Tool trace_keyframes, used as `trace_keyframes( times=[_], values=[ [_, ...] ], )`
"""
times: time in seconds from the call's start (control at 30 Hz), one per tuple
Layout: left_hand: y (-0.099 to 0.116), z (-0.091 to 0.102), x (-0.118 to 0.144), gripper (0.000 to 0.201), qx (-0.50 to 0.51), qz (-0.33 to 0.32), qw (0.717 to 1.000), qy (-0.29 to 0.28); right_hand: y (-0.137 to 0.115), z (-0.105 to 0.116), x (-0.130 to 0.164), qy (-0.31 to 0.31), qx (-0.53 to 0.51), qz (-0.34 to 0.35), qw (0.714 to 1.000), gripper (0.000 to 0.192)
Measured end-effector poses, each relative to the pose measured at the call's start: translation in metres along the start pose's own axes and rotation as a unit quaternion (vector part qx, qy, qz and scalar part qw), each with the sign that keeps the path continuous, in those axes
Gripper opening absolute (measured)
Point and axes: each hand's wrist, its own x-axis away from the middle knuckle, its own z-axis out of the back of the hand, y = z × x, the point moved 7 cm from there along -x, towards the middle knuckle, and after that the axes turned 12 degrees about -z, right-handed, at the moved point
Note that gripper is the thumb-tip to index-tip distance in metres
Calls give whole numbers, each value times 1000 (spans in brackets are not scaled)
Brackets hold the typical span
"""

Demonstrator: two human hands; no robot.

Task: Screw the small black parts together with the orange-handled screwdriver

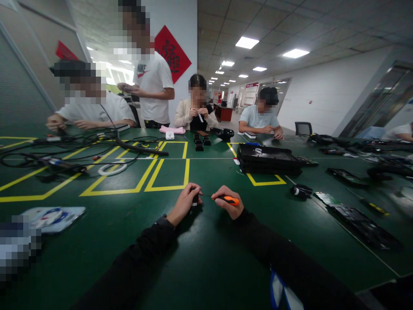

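In the middle of the head view, my left hand (184, 203) is closed around a small black block-like part (195, 199), held just above the green table (142, 254). Fingers cover much of that part, so its exact kind is unclear. My right hand (229, 202) grips an orange and black screwdriver (232, 200) by its handle. The thin shaft points left toward the black part. Whether the tip touches it is too small to tell.
Black casings (267, 159) lie beyond my right hand, and another open casing (361, 224) lies farther right. A yellow screwdriver (374, 207) rests there too. Tangled black cables (74, 148) and a white ring (112, 168) are at left. Several people are across the table.
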Motion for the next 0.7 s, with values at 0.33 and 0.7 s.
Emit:
trace_keyframes(
  times=[0.33, 0.7],
  values=[
    [-4, 2, 0, 23, -4, -3, 1000, 10, 8, 1, -2, 2, -16, -26, 1000, 14],
    [6, 1, 0, 25, -7, -20, 1000, 9, 14, -1, 0, -6, -51, -71, 996, 22]
  ],
)
